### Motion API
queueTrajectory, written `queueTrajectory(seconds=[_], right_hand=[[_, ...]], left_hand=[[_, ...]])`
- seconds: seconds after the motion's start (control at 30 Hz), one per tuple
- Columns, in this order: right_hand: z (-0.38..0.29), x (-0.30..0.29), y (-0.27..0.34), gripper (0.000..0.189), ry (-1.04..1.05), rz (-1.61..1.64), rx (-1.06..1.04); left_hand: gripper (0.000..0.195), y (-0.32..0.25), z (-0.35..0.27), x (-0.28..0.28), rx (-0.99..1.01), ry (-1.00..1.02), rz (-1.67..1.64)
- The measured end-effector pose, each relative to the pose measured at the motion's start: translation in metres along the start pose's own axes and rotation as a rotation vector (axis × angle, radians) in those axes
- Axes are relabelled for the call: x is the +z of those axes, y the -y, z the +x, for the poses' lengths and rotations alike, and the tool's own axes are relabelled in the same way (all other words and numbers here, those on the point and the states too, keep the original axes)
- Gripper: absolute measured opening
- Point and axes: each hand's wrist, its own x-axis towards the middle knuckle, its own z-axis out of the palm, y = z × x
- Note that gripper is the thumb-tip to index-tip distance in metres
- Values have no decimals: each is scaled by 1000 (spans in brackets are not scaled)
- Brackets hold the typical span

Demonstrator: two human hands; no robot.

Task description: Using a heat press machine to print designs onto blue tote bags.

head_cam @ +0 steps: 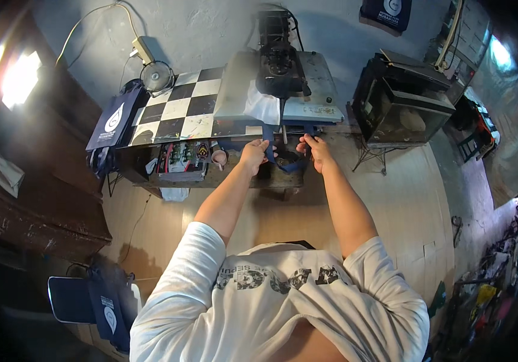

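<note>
Both arms reach forward to a machine point(281, 68), dark on top, that stands over a pale metal bed on the table. My left hand point(255, 156) pinches one side of a dark blue fabric strap point(268, 135) at the bed's front edge. Beside the strap's other side is my right hand point(315, 149), with thumb and fingers closed on it. The strap loops down between the hands. A white cloth point(261, 106) lies on the bed under the machine's head. Dark blue fabric shows along the bed's front edge, mostly hidden.
Left of the bed is a black-and-white checkered tabletop point(186, 104) with a small fan point(157, 77). Dark blue printed bags point(116, 120) hang at its left end. Magazines point(182, 163) and a mug point(218, 157) sit on the lower shelf. A glass tank point(415, 113) stands at right.
</note>
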Motion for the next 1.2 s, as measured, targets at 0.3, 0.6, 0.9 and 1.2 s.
queueTrajectory(seconds=[0.3,0.6,0.9,1.2], right_hand=[[-14,-7,1,28,29,-55,110],[-30,-28,-26,30,94,-231,125],[-45,-31,-23,24,231,-141,179],[-44,-24,-30,21,162,-260,83]], left_hand=[[15,23,-5,-5,-51,-36,-79],[14,46,-9,-8,-5,-85,-25],[17,49,-33,14,2,-175,-26],[19,48,-41,14,18,-164,-83]])
